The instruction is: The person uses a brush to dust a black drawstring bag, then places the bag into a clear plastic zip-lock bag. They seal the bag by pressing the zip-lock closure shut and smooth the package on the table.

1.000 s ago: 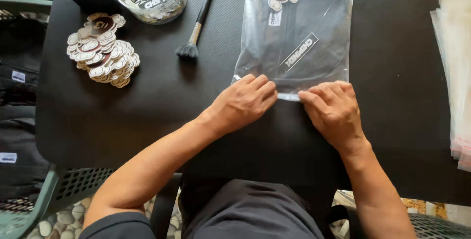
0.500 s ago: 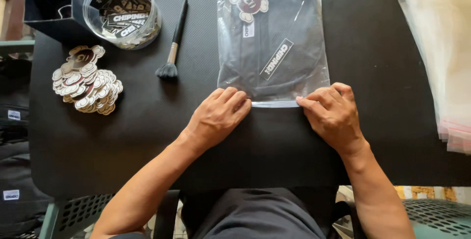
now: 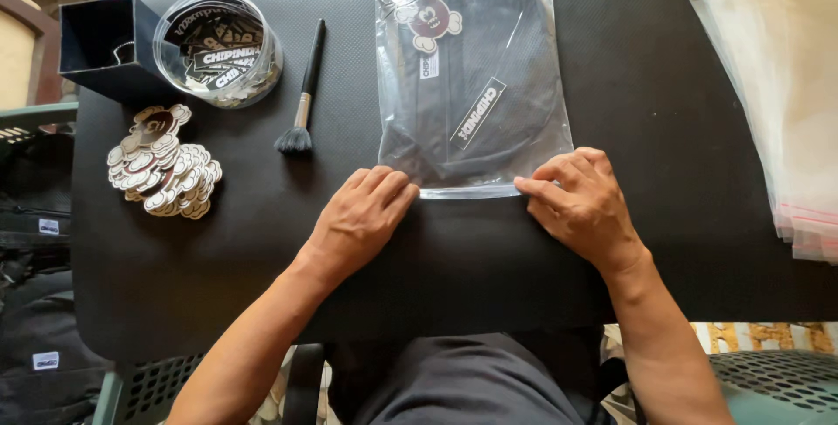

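On the black desk (image 3: pixel 663 242), your left hand (image 3: pixel 362 215) and right hand (image 3: pixel 580 202) press flat, fingers extended, on the near edge of a clear plastic bag (image 3: pixel 471 76) holding a dark cap, gripping nothing. Just left lies a brush (image 3: pixel 304 93).

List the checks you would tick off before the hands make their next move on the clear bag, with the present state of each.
1. Both hands on the near edge of the clear bag: ok; left hand and right hand press at its two near corners.
2. Bag lying flat on the black table: ok.
3. Dark item fully inside the bag: ok.
4. Near edge sealed along its whole length: cannot tell.
5. Brush clear of the bag: ok, it lies apart to the left.
6. Stack of empty bags within reach: likely ok, at the table's right edge.
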